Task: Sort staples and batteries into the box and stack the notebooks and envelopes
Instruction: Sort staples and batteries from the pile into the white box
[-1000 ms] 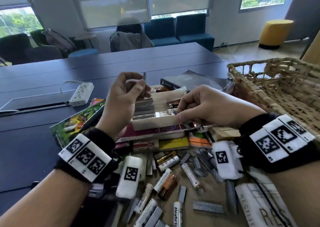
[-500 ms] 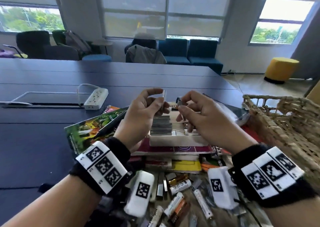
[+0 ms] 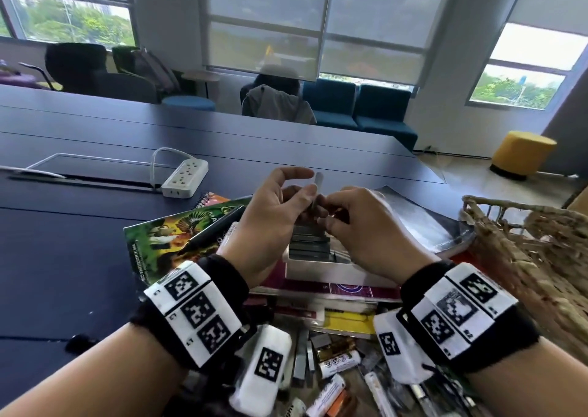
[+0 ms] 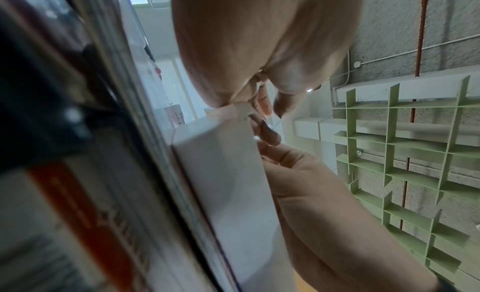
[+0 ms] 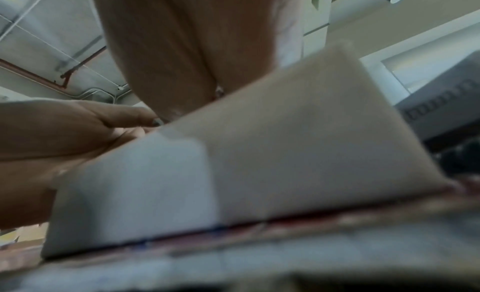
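Staple-sorting step, head view. The left hand (image 3: 273,216) pinches a staple strip (image 3: 318,184) upright between thumb and fingers, just above the white box (image 3: 318,268). The right hand (image 3: 366,225) has its fingers curled against the strip's lower end; whether it grips the strip or only steadies it cannot be told. The box sits on a pile of notebooks (image 3: 337,289) and already holds a row of staple strips (image 3: 310,246). Loose batteries (image 3: 339,364) and further strips lie on the near side, between the wrists. Next move, by judgement: lower the strip flat onto the row inside the box, aligned with its neighbours.
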### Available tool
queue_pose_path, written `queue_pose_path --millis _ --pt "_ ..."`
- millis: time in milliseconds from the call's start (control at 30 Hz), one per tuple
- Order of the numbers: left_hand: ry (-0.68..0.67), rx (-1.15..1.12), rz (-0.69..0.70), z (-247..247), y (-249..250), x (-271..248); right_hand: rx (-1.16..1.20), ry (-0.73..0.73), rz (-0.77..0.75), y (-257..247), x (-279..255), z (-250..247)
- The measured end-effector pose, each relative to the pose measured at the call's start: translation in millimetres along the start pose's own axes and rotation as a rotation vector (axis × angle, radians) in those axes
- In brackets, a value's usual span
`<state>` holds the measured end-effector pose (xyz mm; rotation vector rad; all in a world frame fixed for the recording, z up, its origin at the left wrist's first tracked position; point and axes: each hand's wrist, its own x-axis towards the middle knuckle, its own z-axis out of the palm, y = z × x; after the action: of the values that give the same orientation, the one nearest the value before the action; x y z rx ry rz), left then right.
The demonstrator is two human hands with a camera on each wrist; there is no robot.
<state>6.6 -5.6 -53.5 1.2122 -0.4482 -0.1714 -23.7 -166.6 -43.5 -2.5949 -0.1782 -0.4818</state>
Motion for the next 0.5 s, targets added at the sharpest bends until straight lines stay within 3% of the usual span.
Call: queue_pose_path --millis 333,500 --pt "-0.02 0.036 -0.003 -0.1 1.9 -1.4 0.058 0.023 0.02 0.4 -7.7 -7.3" --pt "-0.033 0.09 0.015 0.7 3.1 -2.6 0.217 0.148 0.076 -1.2 -15.8 -27.2"
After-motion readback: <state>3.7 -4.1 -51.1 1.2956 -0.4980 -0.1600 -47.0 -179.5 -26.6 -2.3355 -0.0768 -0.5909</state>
